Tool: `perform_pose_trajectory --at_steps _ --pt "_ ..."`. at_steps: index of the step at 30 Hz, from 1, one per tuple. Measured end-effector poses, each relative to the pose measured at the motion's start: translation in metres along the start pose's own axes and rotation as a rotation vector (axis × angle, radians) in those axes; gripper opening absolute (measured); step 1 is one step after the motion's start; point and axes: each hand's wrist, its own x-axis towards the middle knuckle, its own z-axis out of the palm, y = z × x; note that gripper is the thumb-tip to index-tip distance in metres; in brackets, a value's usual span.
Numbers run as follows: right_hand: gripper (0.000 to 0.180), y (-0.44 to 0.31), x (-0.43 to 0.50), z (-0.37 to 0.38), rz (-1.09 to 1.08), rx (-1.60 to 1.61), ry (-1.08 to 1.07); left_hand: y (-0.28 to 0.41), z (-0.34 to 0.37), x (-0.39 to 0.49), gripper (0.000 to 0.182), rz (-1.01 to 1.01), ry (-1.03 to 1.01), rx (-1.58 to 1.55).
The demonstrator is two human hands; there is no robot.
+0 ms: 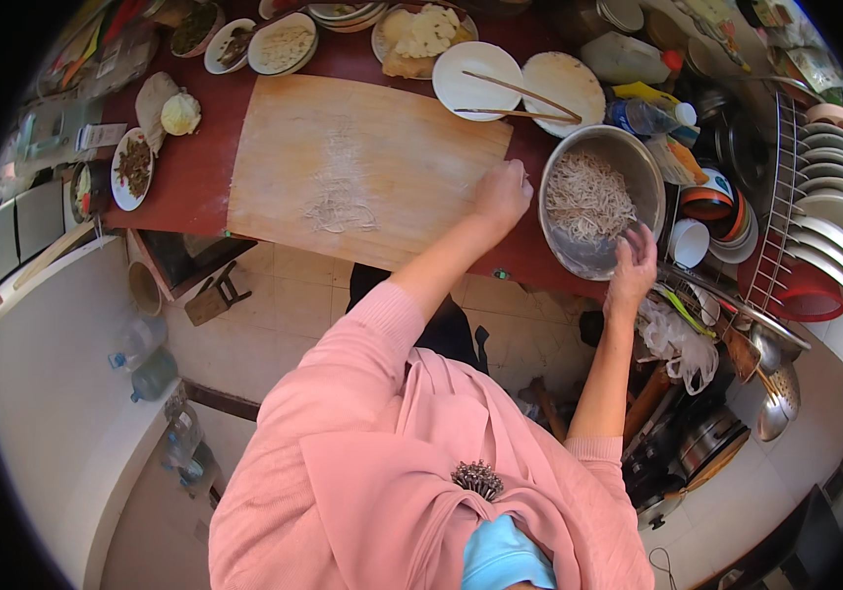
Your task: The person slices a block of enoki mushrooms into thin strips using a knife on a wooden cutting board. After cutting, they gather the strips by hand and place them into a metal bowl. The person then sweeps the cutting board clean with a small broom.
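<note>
A light wooden board (392, 162) lies before me, dusted with flour, with a streak of flour and thin dough scraps (340, 199) on it. My left hand (504, 198) is curled at the board's right edge; its fingertips are turned away, so I cannot see whether they pinch anything. To the right stands a steel bowl (653, 177) with a heap of thin floured noodles (589, 195) in it. At the bowl's near right rim is my right hand (633, 262), its fingers apart and nothing visible in them.
A white plate (476, 77) and a flour-coated dish (569, 85) stand behind, with wooden chopsticks (517, 114) across them. Several food bowls (281, 44) line the back. A cabbage (181, 114) sits left. A metal dish rack (779, 192) with plates is at right.
</note>
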Motion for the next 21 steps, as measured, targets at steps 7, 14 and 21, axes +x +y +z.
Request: perform_pose_trajectory --at_steps 7,14,21 --pt "0.051 -0.026 -0.008 -0.009 -0.051 0.017 0.068 0.094 -0.035 -0.033 0.006 0.400 0.090 -0.317" --pt "0.033 -0.085 -0.042 0.036 -0.331 -0.038 0.160 0.063 -0.062 -0.040 0.032 0.425 -0.227 -0.194" --pt "0.034 -0.072 -0.073 0.218 -0.578 -0.373 -0.584 -0.098 -0.209 -0.094 0.056 -0.063 0.087 0.181"
